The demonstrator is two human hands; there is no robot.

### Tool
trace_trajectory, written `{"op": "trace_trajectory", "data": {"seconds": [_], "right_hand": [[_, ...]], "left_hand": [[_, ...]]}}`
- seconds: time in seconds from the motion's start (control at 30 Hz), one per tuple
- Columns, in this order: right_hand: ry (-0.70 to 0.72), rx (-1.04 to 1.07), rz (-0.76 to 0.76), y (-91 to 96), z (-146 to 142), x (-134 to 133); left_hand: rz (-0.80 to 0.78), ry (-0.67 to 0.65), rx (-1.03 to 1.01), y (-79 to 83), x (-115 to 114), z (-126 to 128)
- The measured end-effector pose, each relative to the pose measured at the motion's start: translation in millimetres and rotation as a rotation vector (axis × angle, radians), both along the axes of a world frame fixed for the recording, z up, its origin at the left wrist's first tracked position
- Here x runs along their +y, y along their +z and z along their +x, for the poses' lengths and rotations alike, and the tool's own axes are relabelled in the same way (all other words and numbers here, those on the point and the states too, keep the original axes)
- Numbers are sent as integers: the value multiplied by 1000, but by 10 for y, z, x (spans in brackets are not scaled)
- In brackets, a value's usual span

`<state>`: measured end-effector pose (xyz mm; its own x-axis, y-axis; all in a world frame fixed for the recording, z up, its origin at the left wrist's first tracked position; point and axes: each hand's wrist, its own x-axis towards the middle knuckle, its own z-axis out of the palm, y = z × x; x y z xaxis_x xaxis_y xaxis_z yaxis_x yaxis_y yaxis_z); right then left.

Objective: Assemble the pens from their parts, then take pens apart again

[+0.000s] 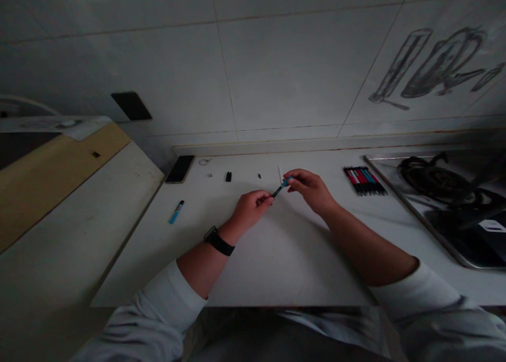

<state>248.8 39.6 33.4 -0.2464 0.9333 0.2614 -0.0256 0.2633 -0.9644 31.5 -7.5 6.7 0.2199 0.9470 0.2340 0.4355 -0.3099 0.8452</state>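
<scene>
Pale sleeves (169,293) lay nearest, pushed back on both arms; a black watch (222,244) circled my left wrist. Left hand (250,208): thumb and fingers closed in a pinch on the dark end of a pen (279,189). Right hand (310,189): thumb and fingertips pinched its blue end. The pen thus ran slantwise between my two hands, blue end farther from me, over the middle of a white counter (269,267).

Just beyond my right fingertips lay a white stick (280,173). To its left, in a loose row, lay a dark bit (260,176), two black parts (229,177) side by side, and shiny bits (210,175) too small to make out. A thin ring (204,162) lay behind these, and a phone (180,169) at the counter's far left corner. Nearer me on that side lay a blue tube (176,213) with a dark end, well apart from my left hand. Right of my right hand, a row of pens (364,181) lay near the edge of a stove (429,214). Dark drawings (429,64) marked the tiled wall (284,72).
</scene>
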Motion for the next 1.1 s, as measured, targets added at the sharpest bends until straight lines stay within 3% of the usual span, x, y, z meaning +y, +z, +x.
{"op": "trace_trajectory", "data": {"seconds": [0.13,0.23,0.37,0.5,0.63,0.77,0.9,1.1], "right_hand": [[42,55,-62,2,44,38],[-18,-9,7,-35,148,117],[-80,-450,228,-52,299,177],[16,-894,433,-41,366,165],[129,-1071,446,-84,386,177],[242,-1097,450,-103,404,203],[279,-1090,462,-80,413,204],[225,-1007,518,-77,404,178]], "left_hand": [[-5,-131,82,-21,-41,18],[-4,-155,98,-28,-59,23],[-15,-127,109,-33,-52,20],[-11,-120,130,-24,-45,26],[5,-95,157,-7,-44,31],[47,-53,178,20,-22,-4],[127,63,146,76,85,-146],[280,476,181,135,427,-755]]}}
